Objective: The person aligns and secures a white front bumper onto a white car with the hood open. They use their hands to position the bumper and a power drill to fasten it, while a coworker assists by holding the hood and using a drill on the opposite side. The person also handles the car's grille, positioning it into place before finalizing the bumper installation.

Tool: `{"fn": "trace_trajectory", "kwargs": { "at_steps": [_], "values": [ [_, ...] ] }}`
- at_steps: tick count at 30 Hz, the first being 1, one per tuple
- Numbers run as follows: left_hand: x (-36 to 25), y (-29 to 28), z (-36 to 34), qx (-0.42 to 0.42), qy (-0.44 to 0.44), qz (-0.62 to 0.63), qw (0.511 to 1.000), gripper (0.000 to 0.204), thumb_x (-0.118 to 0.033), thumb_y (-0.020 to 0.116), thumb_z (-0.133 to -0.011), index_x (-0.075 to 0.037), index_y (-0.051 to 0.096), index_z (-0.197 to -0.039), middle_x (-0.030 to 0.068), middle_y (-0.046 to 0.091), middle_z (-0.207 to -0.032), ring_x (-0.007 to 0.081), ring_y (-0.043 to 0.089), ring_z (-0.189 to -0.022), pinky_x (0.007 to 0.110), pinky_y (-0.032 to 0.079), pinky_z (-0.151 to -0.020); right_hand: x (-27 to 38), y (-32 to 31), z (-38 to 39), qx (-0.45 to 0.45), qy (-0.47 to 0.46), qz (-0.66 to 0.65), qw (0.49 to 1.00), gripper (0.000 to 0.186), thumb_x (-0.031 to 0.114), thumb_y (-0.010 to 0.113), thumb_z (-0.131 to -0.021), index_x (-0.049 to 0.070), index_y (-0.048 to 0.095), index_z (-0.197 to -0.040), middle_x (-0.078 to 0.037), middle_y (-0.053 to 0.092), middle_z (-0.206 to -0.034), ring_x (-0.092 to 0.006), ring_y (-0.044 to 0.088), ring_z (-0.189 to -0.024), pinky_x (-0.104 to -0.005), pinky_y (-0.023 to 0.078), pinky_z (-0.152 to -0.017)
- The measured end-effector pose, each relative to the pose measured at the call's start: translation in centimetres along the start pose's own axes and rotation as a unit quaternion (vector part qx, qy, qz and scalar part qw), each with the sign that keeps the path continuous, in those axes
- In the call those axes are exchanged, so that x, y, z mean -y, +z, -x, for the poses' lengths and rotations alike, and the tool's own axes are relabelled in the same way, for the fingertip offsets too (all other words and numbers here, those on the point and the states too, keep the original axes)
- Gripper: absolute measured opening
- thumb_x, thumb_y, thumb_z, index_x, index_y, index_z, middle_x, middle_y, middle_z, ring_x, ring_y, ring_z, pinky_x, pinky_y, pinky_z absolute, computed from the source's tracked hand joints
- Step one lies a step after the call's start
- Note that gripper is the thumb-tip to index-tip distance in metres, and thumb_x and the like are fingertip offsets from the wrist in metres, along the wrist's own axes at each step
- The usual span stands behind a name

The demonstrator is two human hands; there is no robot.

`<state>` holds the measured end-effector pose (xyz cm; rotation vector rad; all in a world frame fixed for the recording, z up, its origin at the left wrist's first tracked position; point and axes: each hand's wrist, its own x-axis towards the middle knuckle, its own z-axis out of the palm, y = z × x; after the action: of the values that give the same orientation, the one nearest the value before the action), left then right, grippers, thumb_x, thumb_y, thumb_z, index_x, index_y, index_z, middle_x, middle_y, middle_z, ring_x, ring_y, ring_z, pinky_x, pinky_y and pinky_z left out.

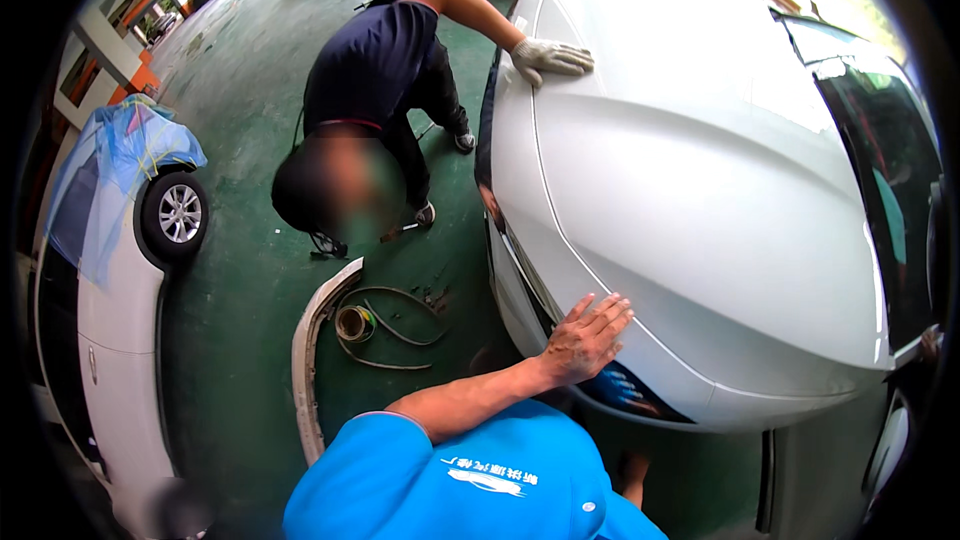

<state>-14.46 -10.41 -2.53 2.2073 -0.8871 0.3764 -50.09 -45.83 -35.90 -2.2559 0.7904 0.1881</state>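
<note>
While the left hand (585, 340) is lying flat & open on the front edge of the white car hood (700, 170), holding nothing, the right hand isn't showing, so I can't tell what it's doing.

The hood is sitting right in front of the person, filling the middle & right of the view. It is looking shut, smooth, shiny and hard, w/ a soft bump down the middle. Under its front edge a dark gap is showing w/ something blue (620, 390) inside, so I think the front is already open there.

A long white curved part (310, 360), prob. the bumper, is lying on the green floor (240, 280), so that bit seems done. Nothing is going back on yet.

Next to it a round roll of tape (353, 323) & a thin bendy black strip (400, 335) are lying loose. A helper in a dark shirt is bending over, pressing a gloved hand (550, 58) on the hood's far side. Another white car (120, 340) w/ a crinkly blue plastic sheet (130, 150) is standing at the left.
</note>
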Motion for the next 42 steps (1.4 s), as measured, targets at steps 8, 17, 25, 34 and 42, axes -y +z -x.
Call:
{"fn": "trace_trajectory", "kwargs": {
  "at_steps": [8,17,25,34,42],
  "values": [
    [5.3,-1.1,0.1,-0.044,0.010,-0.039,0.998,0.047,-0.022,0.064,-0.098,-0.006,0.058,-0.142,0.0125,0.051,-0.154,0.0257,0.041,-0.150,0.051,0.015,-0.127,12.2,-3.7,0.9,0.015,0.041,-0.026,0.999,0.037,0.037,0.057,-0.099,0.004,0.074,-0.103,-0.026,0.070,-0.100,-0.0377,0.069,-0.097,-0.0495,0.054,-0.087],
    [5.9,-1.1,0.2,-0.039,0.020,0.029,0.999,0.046,-0.024,0.063,-0.098,-0.006,0.060,-0.141,0.0127,0.050,-0.156,0.0244,0.040,-0.151,0.051,0.015,-0.127,10.4,-2.8,0.0,0.030,-0.088,0.198,0.976,0.040,0.040,0.054,-0.100,0.006,0.073,-0.106,-0.025,0.070,-0.110,-0.0422,0.067,-0.103,-0.0519,0.052,-0.091],
    [6.4,-2.4,0.7,-0.017,0.049,0.061,0.997,0.048,-0.021,0.068,-0.094,-0.003,0.061,-0.137,0.0166,0.058,-0.144,0.0328,0.054,-0.135,0.055,0.033,-0.118,16.6,-0.7,2.5,0.157,0.041,0.248,0.955,0.035,0.035,0.052,-0.099,0.011,0.070,-0.117,-0.025,0.067,-0.120,-0.0424,0.065,-0.112,-0.0536,0.053,-0.093],
    [5.9,-5.2,3.4,0.036,0.067,0.116,0.990,0.044,-0.016,0.069,-0.091,-0.001,0.064,-0.132,0.0193,0.059,-0.140,0.0360,0.055,-0.131,0.055,0.038,-0.113,14.9,4.4,7.1,0.015,0.129,0.053,0.990,0.036,0.038,0.067,-0.096,0.003,0.073,-0.099,-0.019,0.073,-0.091,-0.0306,0.070,-0.079,-0.0470,0.053,-0.072],
    [5.5,-5.3,3.6,0.068,0.060,0.064,0.994,0.044,-0.015,0.069,-0.091,0.000,0.064,-0.132,0.0194,0.059,-0.142,0.0367,0.054,-0.134,0.053,0.038,-0.112,18.5,4.6,7.0,0.027,0.275,-0.067,0.959,0.040,0.038,0.072,-0.092,-0.002,0.075,-0.094,-0.021,0.072,-0.086,-0.0330,0.069,-0.081,-0.0451,0.053,-0.074]
  ]
}}
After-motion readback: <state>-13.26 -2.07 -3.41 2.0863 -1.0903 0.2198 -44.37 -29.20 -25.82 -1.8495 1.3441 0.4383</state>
